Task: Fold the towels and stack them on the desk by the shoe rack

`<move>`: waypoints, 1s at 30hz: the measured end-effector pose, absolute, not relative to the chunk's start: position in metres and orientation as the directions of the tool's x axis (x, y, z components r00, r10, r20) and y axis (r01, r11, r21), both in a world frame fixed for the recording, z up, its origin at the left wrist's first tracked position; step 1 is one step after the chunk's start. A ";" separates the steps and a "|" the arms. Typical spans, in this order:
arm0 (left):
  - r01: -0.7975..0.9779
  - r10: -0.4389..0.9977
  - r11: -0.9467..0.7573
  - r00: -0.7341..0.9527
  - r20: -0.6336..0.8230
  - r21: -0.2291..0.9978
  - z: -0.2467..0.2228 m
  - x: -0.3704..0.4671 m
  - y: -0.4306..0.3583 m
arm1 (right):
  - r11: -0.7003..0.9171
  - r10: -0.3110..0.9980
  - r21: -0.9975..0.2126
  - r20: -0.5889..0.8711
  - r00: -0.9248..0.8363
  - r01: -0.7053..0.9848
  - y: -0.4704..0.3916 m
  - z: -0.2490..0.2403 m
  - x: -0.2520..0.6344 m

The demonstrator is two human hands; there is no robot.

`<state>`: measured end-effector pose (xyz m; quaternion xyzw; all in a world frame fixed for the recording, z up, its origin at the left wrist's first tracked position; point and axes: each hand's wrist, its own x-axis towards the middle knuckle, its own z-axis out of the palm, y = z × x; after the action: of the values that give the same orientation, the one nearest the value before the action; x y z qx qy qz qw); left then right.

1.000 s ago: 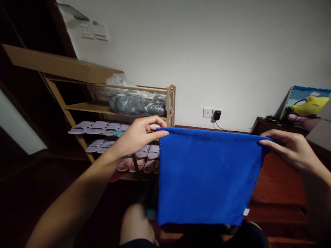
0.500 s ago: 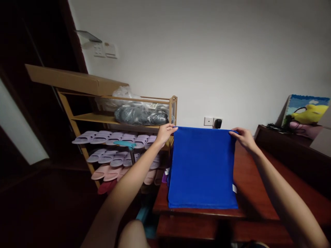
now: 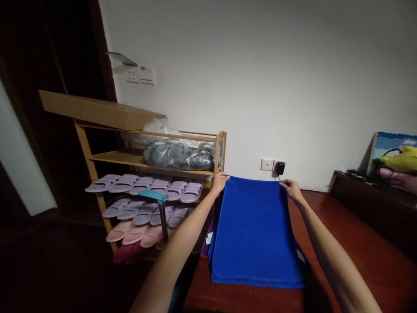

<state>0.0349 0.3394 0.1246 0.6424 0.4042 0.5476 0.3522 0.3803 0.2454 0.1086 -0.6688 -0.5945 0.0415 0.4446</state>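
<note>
A blue cloth [image 3: 256,230] is stretched between my two hands, its near edge lying close to the front of the red-brown wooden table [image 3: 345,226]. My left hand [image 3: 220,182] pinches its far left corner, and my right hand [image 3: 289,189] pinches the far right corner. The far edge sags slightly between them. Purple fabric [image 3: 205,248] with a white label shows at the left, under the blue cloth. Another white label [image 3: 300,255] sticks out at the right side.
Left of the table stands a wooden rack [image 3: 85,141] with purple slippers [image 3: 176,190], pink slippers [image 3: 135,234] and a plastic-wrapped bundle [image 3: 179,154]. A cardboard box [image 3: 87,111] tops it. A blue-topped pole [image 3: 163,217] stands before the rack. A black plug [image 3: 279,168] is on the wall.
My hands have come closer together, still pinching the corners. The blue cloth now slopes further over the table, and more purple fabric shows beneath it. The camera view has shifted.
</note>
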 end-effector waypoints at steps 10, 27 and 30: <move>0.661 0.835 -0.543 0.362 0.415 0.517 0.057 0.056 0.338 | -0.066 0.898 -0.413 0.373 0.235 0.908 0.265 0.039 0.347; 0.791 0.817 -0.571 0.575 0.053 0.218 0.020 0.062 0.294 | -0.089 0.994 -0.201 0.041 0.099 0.976 0.219 0.002 0.312; 0.789 0.812 -0.579 0.581 0.055 0.206 0.020 0.055 0.262 | -0.093 0.993 -0.190 0.050 0.104 0.977 0.185 0.002 0.306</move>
<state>0.0552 0.2617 0.0202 0.8856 0.4518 0.0717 0.0799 0.3058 0.1852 0.0022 -0.7379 -0.6676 0.0456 0.0877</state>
